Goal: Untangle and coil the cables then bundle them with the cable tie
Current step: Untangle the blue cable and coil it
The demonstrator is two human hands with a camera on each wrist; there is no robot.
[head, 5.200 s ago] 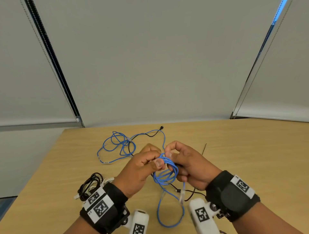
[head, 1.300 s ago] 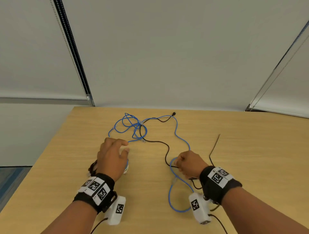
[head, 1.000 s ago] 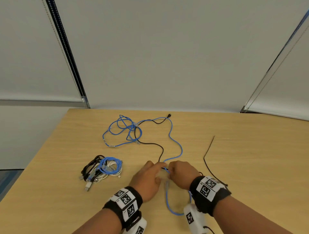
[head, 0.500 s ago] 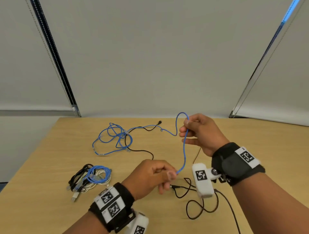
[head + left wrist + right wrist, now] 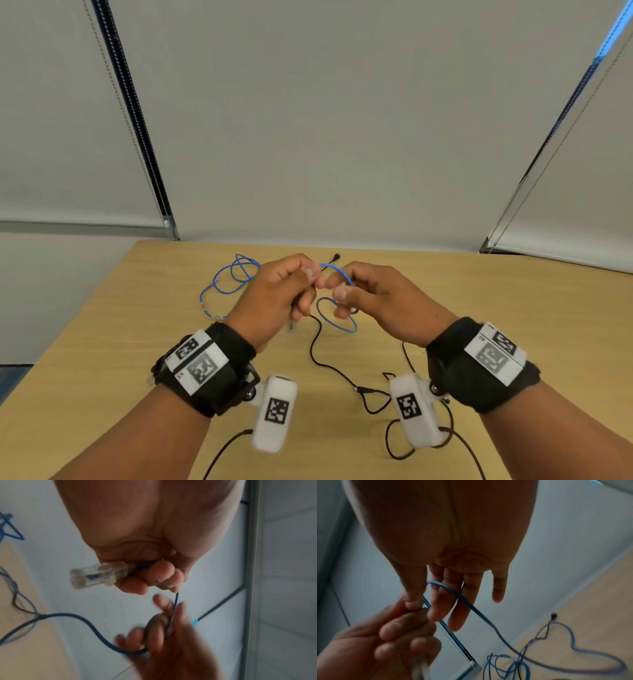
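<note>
Above the table (image 5: 479,308), both hands have met, each now pinching the blue cable (image 5: 337,269).

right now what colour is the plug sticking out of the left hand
Clear, see-through plastic plug; left wrist view shows it best.

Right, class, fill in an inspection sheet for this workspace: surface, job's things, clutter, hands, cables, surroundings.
Surface: light wooden table.
Job's things: thin blue network cable held up; its far part lies tangled; cable tie not seen.
Clutter: nothing seen.
Hands: left hand grips the cable by its clear plastic plug; right hand pinches it, forming a loop.
Cables: thin black cable on the table.
Surroundings: grey roller blinds.
</note>
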